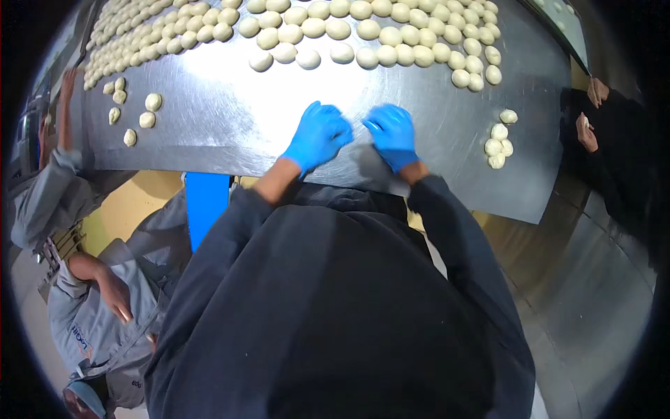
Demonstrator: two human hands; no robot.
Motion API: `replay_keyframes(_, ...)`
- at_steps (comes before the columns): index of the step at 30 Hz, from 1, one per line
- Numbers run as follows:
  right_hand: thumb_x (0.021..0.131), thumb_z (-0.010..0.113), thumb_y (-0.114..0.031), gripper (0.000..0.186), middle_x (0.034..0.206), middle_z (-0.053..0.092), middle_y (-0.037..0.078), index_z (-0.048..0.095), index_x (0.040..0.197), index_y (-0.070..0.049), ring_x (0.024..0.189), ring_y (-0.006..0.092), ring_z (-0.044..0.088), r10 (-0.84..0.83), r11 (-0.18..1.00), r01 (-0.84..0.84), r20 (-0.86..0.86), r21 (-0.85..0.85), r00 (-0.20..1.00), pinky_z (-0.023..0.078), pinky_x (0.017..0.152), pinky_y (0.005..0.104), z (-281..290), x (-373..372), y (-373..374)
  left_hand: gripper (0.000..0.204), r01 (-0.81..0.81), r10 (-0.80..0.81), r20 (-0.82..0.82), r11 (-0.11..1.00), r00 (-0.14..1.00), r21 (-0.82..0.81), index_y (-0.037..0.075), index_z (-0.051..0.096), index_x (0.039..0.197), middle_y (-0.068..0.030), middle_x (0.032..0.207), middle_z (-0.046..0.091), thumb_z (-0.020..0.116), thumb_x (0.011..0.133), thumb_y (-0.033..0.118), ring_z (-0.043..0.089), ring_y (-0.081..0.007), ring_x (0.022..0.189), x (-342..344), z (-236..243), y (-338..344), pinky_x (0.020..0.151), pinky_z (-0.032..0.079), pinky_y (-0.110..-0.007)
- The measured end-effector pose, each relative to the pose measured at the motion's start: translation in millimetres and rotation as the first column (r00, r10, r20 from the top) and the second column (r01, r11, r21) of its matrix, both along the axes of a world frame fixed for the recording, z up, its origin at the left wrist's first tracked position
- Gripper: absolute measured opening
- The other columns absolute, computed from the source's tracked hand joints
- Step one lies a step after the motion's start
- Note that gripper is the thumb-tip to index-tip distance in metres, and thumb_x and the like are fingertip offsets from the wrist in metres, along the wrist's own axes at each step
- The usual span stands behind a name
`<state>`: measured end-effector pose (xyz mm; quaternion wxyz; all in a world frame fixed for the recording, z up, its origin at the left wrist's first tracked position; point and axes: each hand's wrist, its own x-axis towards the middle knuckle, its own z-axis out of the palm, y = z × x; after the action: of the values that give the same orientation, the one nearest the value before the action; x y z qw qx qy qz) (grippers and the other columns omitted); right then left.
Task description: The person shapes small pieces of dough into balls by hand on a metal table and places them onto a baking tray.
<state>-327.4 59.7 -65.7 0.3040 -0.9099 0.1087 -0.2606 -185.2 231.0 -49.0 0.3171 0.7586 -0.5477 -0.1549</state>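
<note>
Both of my hands wear blue gloves and rest low over the steel table, near its front edge. The fingers of my left hand (319,135) are curled inward, and the palm faces down so that whatever is under it is hidden. A short gap to the right, my right hand (391,135) is cupped in the same way, slightly blurred, its inside hidden too. Beyond them, rows of smooth pale dough balls (314,28) cover the far part of the table. The closest ball, a single dough ball (342,53), lies ahead of my hands.
Rougher dough pieces (147,119) lie on the steel table (230,126) at left, and a small dough cluster (496,147) at right. A person in grey (125,279) is at my left; another person's hand (587,133) shows at the right edge. A blue panel (207,209) stands below the table edge.
</note>
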Motion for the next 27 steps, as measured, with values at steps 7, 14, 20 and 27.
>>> replay_keyframes(7, 0.081, 0.069, -0.021, 0.015, 0.081, 0.068, 0.012, 0.067, 0.074, -0.007, 0.086, 0.0347, 0.063, 0.000, 0.999, -0.012, -0.327, -0.034, 0.945, 0.047, 0.079, 0.0487, 34.3, 2.6, -68.5, 0.009, 0.028, -0.012, -0.079, 0.977, 0.997, 0.211, 0.011, 0.069, 0.078, -0.0067, 0.083, 0.069, 0.076, 0.078, 0.017, 0.062, -0.0324, 0.088, 70.1, 15.5, -3.6, 0.080, 0.049, -0.044)
replay_keyframes(14, 0.080, 0.070, -0.019, 0.011, 0.079, 0.067, 0.010, 0.069, 0.077, -0.009, 0.082, 0.0334, 0.064, -0.016, 1.000, 0.011, -0.256, -0.022, 0.967, 0.049, 0.077, 0.0462, 0.3, 43.0, -18.2, 0.017, 0.135, -0.135, 0.007, 0.987, 0.991, -0.084, 0.010, 0.067, 0.077, -0.0064, 0.079, 0.066, 0.078, 0.079, 0.023, 0.062, -0.0312, 0.087, 27.4, -4.1, -44.1, 0.080, 0.048, -0.042)
replay_keyframes(20, 0.082, 0.071, -0.019, 0.010, 0.083, 0.068, 0.012, 0.071, 0.079, -0.010, 0.085, 0.0334, 0.064, 0.027, 0.988, -0.063, -0.243, -0.143, 0.970, 0.049, 0.078, 0.0455, 20.6, -2.2, -64.2, 0.011, 0.023, -0.023, 0.008, 0.999, 1.000, 0.039, 0.010, 0.067, 0.072, -0.0093, 0.080, 0.067, 0.076, 0.077, 0.014, 0.063, -0.0308, 0.086, 53.0, -3.0, 9.3, 0.076, 0.048, -0.045)
replay_keyframes(27, 0.084, 0.069, -0.018, 0.010, 0.083, 0.065, 0.011, 0.068, 0.079, -0.010, 0.082, 0.0343, 0.062, 0.079, 0.996, -0.072, -0.135, 0.052, 0.988, 0.047, 0.078, 0.0469, -0.6, 42.6, -31.6, 0.013, 0.089, -0.091, -0.094, 0.996, 0.991, -0.033, 0.012, 0.071, 0.077, -0.0088, 0.081, 0.067, 0.079, 0.076, 0.022, 0.062, -0.0320, 0.086, 38.1, 5.7, -51.8, 0.079, 0.048, -0.043)
